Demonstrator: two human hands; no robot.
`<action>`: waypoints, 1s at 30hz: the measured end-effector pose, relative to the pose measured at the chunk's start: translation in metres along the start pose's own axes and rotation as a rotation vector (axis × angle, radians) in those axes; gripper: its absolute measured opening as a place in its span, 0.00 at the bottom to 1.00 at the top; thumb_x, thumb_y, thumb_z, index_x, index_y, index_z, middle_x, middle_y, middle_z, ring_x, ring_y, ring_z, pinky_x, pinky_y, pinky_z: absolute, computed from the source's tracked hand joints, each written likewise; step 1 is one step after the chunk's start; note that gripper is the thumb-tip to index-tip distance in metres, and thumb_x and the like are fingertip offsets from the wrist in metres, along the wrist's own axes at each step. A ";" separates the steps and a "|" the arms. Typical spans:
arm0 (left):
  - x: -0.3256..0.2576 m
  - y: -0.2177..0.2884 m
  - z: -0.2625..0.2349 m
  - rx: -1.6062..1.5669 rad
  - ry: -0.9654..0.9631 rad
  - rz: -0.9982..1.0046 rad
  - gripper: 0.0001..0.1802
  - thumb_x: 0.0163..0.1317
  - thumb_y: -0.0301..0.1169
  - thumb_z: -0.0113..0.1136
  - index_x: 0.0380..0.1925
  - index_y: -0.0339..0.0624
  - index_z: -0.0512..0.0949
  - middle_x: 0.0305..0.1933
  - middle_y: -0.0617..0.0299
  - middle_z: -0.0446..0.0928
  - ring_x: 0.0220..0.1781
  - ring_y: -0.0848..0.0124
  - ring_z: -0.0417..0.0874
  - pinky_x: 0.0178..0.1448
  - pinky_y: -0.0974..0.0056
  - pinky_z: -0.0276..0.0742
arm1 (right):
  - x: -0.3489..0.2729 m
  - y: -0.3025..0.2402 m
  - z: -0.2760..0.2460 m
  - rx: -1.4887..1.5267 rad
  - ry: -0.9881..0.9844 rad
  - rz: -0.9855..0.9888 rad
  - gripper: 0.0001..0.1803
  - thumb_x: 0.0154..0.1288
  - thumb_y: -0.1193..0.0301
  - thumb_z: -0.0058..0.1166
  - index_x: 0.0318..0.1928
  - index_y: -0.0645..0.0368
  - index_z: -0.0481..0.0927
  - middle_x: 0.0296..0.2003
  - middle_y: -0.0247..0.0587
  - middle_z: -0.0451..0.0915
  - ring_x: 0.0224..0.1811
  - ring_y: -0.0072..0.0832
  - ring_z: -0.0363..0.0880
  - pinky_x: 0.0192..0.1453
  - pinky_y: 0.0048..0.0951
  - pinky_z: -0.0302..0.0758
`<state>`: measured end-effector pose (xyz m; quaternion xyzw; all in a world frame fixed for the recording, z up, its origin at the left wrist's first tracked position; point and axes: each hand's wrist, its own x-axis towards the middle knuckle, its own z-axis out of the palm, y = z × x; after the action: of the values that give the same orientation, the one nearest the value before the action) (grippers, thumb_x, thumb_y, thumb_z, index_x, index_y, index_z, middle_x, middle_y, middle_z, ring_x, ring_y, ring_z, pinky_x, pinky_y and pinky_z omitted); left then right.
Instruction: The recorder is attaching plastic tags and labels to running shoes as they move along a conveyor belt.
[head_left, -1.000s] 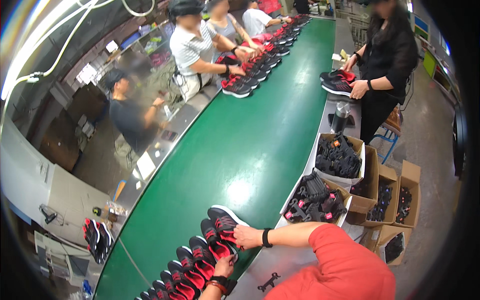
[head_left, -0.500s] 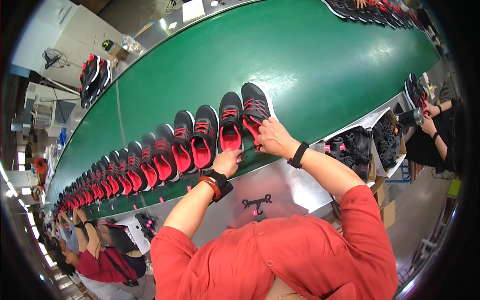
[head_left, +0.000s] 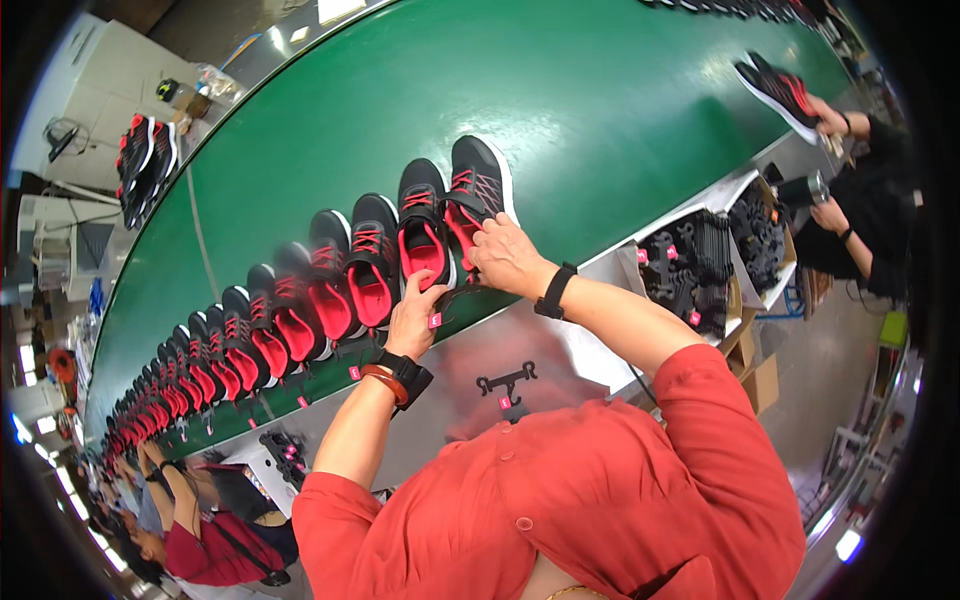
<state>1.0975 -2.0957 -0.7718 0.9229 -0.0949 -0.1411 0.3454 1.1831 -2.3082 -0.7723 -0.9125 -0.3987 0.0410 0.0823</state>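
Note:
Two black sneakers with pink-red laces and lining stand side by side on the green conveyor belt, heels toward me. My left hand pinches the heel collar of the left sneaker. The fingers of my right hand close on the heel of the right sneaker. Between the two heels a thin dark part of a plastic shoe hanger shows, mostly hidden by my hands. Its pink tag hangs beside my left hand. Another black hanger with a pink tag lies on the metal ledge in front of me.
A long row of sneakers runs left along the belt, several with hangers at their heels. Boxes of black hangers stand at my right. A co-worker at the right holds a pair of sneakers; others work at the far left.
My left hand has moved from the hanger between the heels onto the left sneaker's heel collar. The co-worker at the right has raised a pair of sneakers over the belt. The view has shifted slightly.

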 end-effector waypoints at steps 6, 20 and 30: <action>-0.016 0.020 -0.002 0.279 -0.058 -0.013 0.45 0.46 0.10 0.49 0.67 0.54 0.64 0.73 0.41 0.53 0.57 0.43 0.74 0.57 0.47 0.74 | -0.073 -0.017 0.002 0.299 0.375 0.125 0.26 0.45 0.72 0.66 0.47 0.55 0.73 0.45 0.40 0.72 0.46 0.39 0.71 0.47 0.39 0.67; -0.106 0.304 -0.086 -1.293 -0.355 1.174 0.11 0.62 0.31 0.64 0.44 0.52 0.81 0.43 0.51 0.80 0.36 0.60 0.82 0.40 0.56 0.80 | -0.163 -0.104 0.074 0.173 -0.091 -0.050 0.02 0.52 0.71 0.53 0.28 0.53 0.78 0.33 0.35 0.74 0.43 0.32 0.70 0.46 0.31 0.68; -0.126 0.328 -0.050 -1.394 -0.463 1.089 0.16 0.53 0.26 0.70 0.44 0.48 0.80 0.44 0.47 0.79 0.35 0.58 0.80 0.38 0.56 0.78 | -0.213 -0.075 0.024 0.824 0.186 0.410 0.13 0.61 0.73 0.55 0.47 0.62 0.73 0.41 0.50 0.78 0.46 0.50 0.76 0.51 0.44 0.73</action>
<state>0.9696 -2.2745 -0.4927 0.2816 -0.4773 -0.1657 0.8157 0.9809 -2.4112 -0.7805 -0.8636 -0.1516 0.1295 0.4630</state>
